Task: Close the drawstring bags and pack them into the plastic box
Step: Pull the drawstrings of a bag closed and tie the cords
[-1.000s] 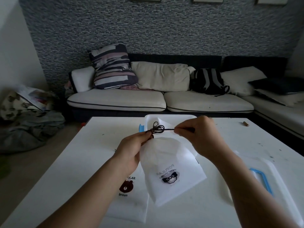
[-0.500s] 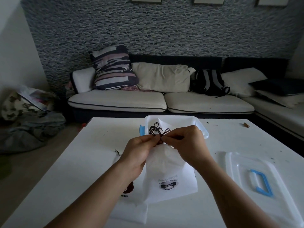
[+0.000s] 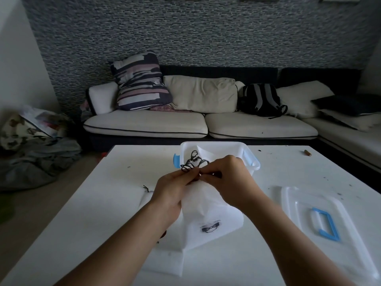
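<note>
White table (image 3: 82, 203), sofa (image 3: 144, 122) behind at 12 o'clock. Drawstring bag (image 3: 208, 209) is held upright-ish at table centre, its neck gathered between both hands. Left hand (image 3: 171, 190) and right hand (image 3: 228, 182) meet fingertip to fingertip, each pinching the dark cord (image 3: 192, 164) at the neck. Plastic box (image 3: 252, 162) sits open just beyond the hands at 12 o'clock, with a white bag already inside; the lid (image 3: 305, 205) lies at 3 o'clock. Second bag (image 3: 165, 263) lies flat beneath, at 7 o'clock. Judgement: thin, soft, light fabric; crumples easily and will not stand alone. Best held at the cinched neck or the cord loops, not the limp body.
</note>
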The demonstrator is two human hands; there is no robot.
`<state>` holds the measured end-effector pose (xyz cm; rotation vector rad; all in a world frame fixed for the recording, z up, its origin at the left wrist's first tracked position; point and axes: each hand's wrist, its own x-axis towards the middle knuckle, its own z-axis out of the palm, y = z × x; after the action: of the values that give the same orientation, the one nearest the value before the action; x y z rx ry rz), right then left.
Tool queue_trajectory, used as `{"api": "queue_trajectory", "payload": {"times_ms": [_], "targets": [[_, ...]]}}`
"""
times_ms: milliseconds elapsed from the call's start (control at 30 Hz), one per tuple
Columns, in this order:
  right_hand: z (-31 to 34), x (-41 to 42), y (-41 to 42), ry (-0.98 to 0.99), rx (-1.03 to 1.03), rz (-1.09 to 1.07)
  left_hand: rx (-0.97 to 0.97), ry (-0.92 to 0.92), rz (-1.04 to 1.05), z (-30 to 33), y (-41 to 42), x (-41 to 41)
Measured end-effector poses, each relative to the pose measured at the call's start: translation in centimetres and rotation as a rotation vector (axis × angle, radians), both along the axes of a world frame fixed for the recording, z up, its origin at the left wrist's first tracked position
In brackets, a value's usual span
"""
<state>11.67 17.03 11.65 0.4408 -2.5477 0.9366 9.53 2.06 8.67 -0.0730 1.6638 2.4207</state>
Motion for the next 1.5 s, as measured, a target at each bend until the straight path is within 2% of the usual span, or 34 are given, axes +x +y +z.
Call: {"api": "queue_trajectory", "payload": {"times_ms": [67,167,267,400,633,833,967,1133,1267,1400,1500], "targets": [[0.0,0.0,0.2,-0.018,-0.021,-0.006,-0.036,0.035,0.054,0.2,-0.1,-0.3],[0.4,0.1,0.5,-0.072,-0.254,-0.078,-0.084,0.113,0.092,0.4,0.1,-0.6],[0.8,0.0,1.0,-0.251,-0.433,-0.081,-0.135,0.192,0.11,0.3,0.5,-0.7],[0.8,0.2,1.3,-0.459,-0.572,0.028,-0.185,0.284,0.056,-0.1,0.7,-0.4],[0.4,0.1,0.9,-0.453,-0.671,0.016,-0.239,0.439,0.073,0.0,0.6,-0.2],[0.1,0.1,0.9,-0.388,-0.697,0.053,-0.323,0.615,0.036,0.8,-0.5,-0.3],[-0.1,0.1,0.5,-0.355,-0.631,0.065,-0.531,0.772,-0.018,1.1,-1.6,-0.6],[-0.2,0.0,0.4,-0.296,-0.512,0.029,-0.567,0.786,-0.019,1.1,-1.5,-0.4],[-0.2,-0.1,0.0,-0.236,-0.376,-0.057,-0.708,0.928,0.018,0.7,-1.4,-0.4],[-1.2,-0.6,-0.7,-0.203,-0.384,-0.094,-0.809,1.094,0.124,0.4,-1.4,-0.9],[-1.4,-0.7,-1.2,-0.208,-0.416,-0.117,-0.802,1.102,0.155,0.3,-1.2,-1.1]]}}
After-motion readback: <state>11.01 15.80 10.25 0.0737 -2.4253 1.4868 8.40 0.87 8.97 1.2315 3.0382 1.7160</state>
